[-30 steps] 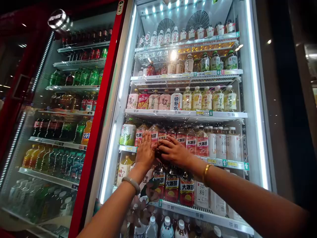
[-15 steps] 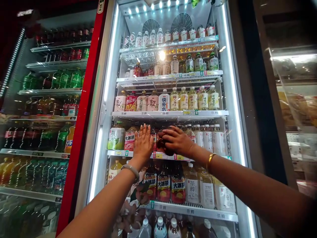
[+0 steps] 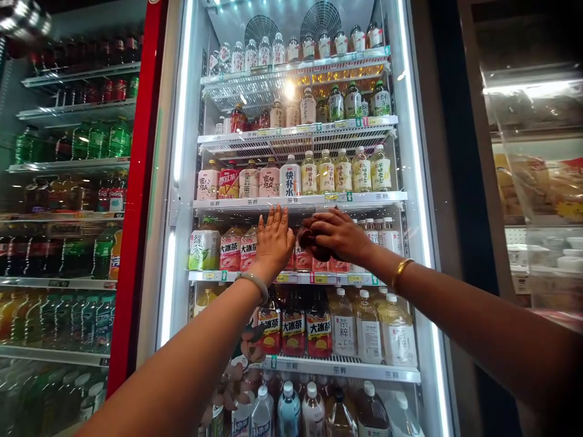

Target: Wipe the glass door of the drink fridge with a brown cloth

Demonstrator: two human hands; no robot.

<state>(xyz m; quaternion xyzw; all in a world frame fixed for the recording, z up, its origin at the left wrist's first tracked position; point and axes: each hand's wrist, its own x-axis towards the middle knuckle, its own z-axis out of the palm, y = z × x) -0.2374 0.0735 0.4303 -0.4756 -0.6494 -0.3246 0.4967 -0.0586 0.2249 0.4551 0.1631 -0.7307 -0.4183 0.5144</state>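
Observation:
My left hand (image 3: pixel 274 244) lies flat with fingers stretched upward, seemingly against the glass door (image 3: pixel 300 217) of a lit drinks cooler. A pale bangle (image 3: pixel 253 285) circles that wrist. To its right, my right hand (image 3: pixel 340 235) has its fingers curled over a dark brown cloth (image 3: pixel 320 249), bunched up at the glass. That wrist wears a gold bracelet (image 3: pixel 402 273). Behind both hands, bottles with red and pink labels (image 3: pixel 230 250) stand on a shelf, partly covered by my hands and the cloth.
Several shelves of bottled drinks (image 3: pixel 342 325) fill the cooler, with a bright light strip (image 3: pixel 175 182) along the door side. A red frame (image 3: pixel 132 182) separates a second drinks cooler on the left. Packaged goods (image 3: pixel 537 185) sit behind clear sheeting at right.
Both hands have shifted right and slightly up across the glass, the cloth moving with the right one. The view has turned a little, so the coolers appear farther left.

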